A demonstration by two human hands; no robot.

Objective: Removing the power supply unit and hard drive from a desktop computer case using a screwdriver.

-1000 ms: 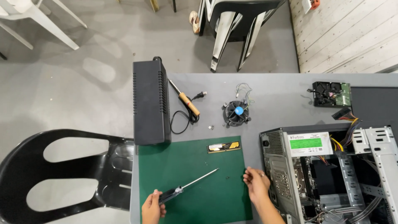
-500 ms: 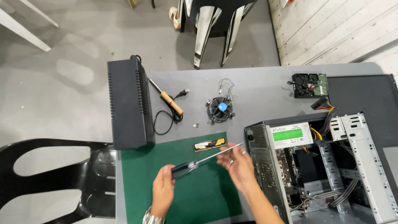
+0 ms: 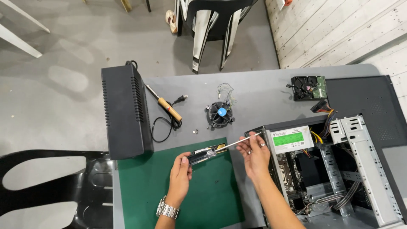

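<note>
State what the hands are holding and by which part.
A screwdriver, held between both hands: the left hand grips its dark handle end, and the right hand pinches the metal shaft near the tip.

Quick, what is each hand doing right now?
Left hand: closed on the handle of the screwdriver.
Right hand: fingers pinching the screwdriver shaft near its tip.

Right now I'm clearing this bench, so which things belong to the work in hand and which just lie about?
In hand:
screwdriver, held by left hand and right hand
open computer case
green mat

Lying about:
soldering iron
cooler fan
hard drive
black box
</note>
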